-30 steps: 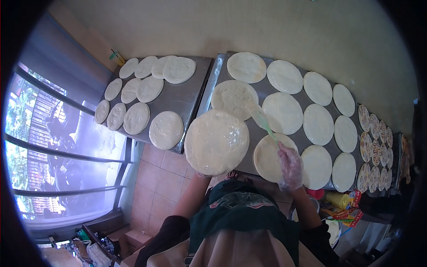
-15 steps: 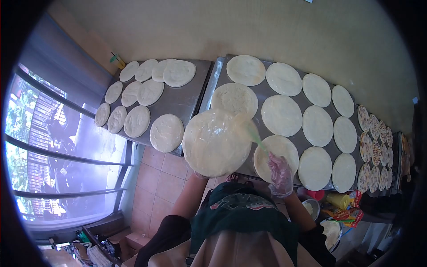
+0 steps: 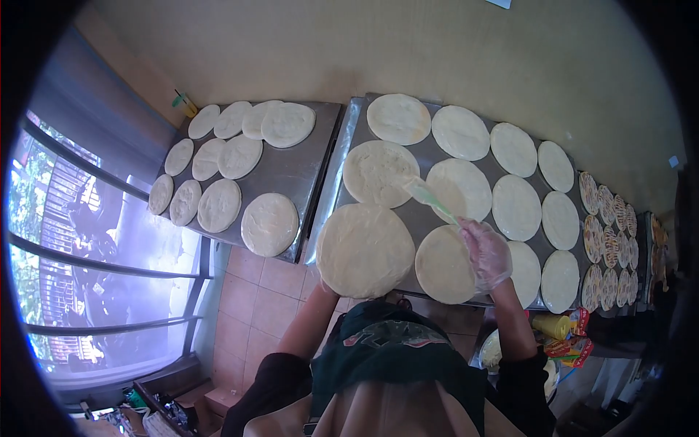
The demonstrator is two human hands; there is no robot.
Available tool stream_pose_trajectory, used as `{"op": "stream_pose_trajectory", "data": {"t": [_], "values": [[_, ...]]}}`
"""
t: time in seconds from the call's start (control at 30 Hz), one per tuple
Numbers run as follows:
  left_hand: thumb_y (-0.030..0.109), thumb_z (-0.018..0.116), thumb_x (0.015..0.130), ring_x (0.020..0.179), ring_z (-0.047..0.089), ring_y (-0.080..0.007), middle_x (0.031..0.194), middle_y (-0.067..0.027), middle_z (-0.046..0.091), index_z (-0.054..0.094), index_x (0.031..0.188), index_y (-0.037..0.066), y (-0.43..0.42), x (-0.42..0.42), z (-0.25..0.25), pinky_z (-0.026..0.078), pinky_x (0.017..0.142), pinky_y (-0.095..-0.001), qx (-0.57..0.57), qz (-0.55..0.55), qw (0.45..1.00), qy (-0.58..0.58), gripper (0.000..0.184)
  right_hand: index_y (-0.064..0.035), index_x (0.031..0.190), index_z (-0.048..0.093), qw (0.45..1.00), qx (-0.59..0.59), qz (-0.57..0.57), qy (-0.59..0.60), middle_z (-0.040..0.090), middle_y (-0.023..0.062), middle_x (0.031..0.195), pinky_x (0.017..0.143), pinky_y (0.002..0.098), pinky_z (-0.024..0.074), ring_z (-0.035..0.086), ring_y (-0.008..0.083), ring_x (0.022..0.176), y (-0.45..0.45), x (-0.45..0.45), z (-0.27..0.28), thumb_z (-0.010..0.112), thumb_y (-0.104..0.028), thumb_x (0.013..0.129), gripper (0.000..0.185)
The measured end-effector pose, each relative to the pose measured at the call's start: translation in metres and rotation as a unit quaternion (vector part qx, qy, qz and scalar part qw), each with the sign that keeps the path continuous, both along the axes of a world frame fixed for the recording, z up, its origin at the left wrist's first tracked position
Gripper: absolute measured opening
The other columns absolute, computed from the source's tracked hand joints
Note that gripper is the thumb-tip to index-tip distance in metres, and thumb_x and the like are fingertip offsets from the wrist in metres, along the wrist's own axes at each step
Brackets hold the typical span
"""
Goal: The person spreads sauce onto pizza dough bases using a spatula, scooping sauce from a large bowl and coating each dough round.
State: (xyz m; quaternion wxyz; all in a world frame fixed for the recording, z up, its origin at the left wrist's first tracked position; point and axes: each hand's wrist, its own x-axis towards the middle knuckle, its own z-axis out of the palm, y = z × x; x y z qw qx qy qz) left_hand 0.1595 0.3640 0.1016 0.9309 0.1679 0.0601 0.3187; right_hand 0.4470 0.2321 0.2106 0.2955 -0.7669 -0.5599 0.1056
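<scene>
My left hand point(image 3: 330, 289) is mostly hidden under the near-left edge of a round pizza crust point(image 3: 365, 251), supporting it at the table's front edge. Whether the crust also rests on the table I cannot tell. My right hand point(image 3: 486, 255), in a clear plastic glove, grips a green-handled spatula point(image 3: 435, 202). Its pale head hovers over the crusts behind, near another pizza crust point(image 3: 381, 173). Just left of the gloved hand lies a further crust point(image 3: 444, 266), partly covered by the fingers.
Rows of pale crusts cover the metal table point(image 3: 331, 211) and the left table point(image 3: 291, 164). Smaller topped pizzas point(image 3: 593, 237) stand at far right. A yellow container point(image 3: 551, 325), red packets point(image 3: 575, 349) and a bowl point(image 3: 492, 349) sit below the right edge. A cup point(image 3: 185, 104) stands at back left.
The held crust has come down and tilted flatter, away from the spatula. My right hand has moved right and up, lifting the spatula off that crust's surface.
</scene>
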Motion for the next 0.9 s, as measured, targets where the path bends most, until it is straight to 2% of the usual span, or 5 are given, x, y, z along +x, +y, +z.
{"op": "stream_pose_trajectory", "data": {"t": [0.23,0.3,0.4,0.63,0.9], "values": [[0.044,0.046,0.101,0.136,0.047,-0.0292,0.154,-0.0127,0.04,0.032,0.153,0.012,0.019,-0.007,-0.046,0.044,0.109,-0.0497,-0.015,-0.069,0.997,0.024,0.063,-0.0103,0.117,0.067,0.997,0.038,-0.041,0.055,0.069,0.0154,0.1,0.079,0.0381,0.0522,0.068,0.0303,0.089,-0.013,-0.001,-0.007,0.06,-0.013,0.094,0.023],[0.041,0.051,0.1,0.128,0.056,-0.0286,0.144,-0.0157,0.052,0.042,0.147,0.005,0.033,-0.021,-0.064,0.048,0.105,-0.0489,0.112,-0.045,0.977,0.177,0.059,-0.0089,0.118,0.067,0.994,0.048,-0.058,0.085,0.069,0.0139,0.101,0.081,0.0364,0.0515,0.068,0.0266,0.09,-0.019,-0.002,-0.01,0.059,-0.013,0.096,0.024],[0.042,0.05,0.101,0.12,0.061,-0.0273,0.134,-0.0167,0.06,0.05,0.139,-0.001,0.066,-0.024,-0.052,0.051,0.102,-0.0479,-0.076,-0.133,0.96,0.234,0.057,-0.0057,0.119,0.066,0.989,0.054,-0.067,0.121,0.07,0.013,0.106,0.085,0.0345,0.0506,0.067,0.0231,0.095,-0.029,0.0,-0.01,0.057,-0.014,0.098,0.025],[0.051,0.044,0.102,0.116,0.062,-0.0273,0.132,-0.0162,0.061,0.051,0.136,0.001,0.113,-0.01,-0.046,0.051,0.099,-0.0415,-0.026,-0.174,0.932,0.316,0.061,-0.002,0.122,0.063,0.976,0.058,-0.108,0.181,0.068,0.0151,0.119,0.09,0.0335,0.0495,0.067,0.0242,0.103,-0.043,-0.009,-0.023,0.057,-0.015,0.099,0.027],[0.051,0.065,0.092,0.105,0.061,-0.0317,0.118,-0.0202,0.059,0.053,0.125,0.002,0.188,0.023,-0.015,0.053,0.09,-0.043,-0.03,-0.013,0.895,0.445,0.06,-0.0046,0.131,0.058,0.884,0.09,-0.216,0.404,0.055,-0.002,0.082,0.062,0.0196,0.039,0.047,0.0024,0.07,-0.085,-0.035,-0.022,0.06,-0.014,0.097,0.036]]}}
